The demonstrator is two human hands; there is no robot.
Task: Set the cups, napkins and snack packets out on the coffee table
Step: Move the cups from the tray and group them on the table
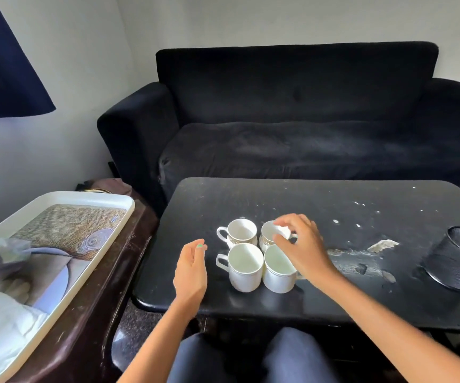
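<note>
Head view: right hand (300, 244) pinches crumpled white napkin (283, 231) over 4 cylindrical cups (246, 266).

Soft daylight came from the left. The hands were slightly motion-blurred. Wide-angle distortion bent the frame's edges.

From my feed I see two bare forearms with no sleeves reaching the wrists or elbows, no watch, no bracelet, no rings that I can make out. The left hand (193, 268) carries green polish on one nail at a fingertip; the nails of the right hand (302, 244) are too blurred for me to judge. At the bottom edge, both legs (250, 357) wear dark navy trousers, plain, without visible seams or markings.
</note>
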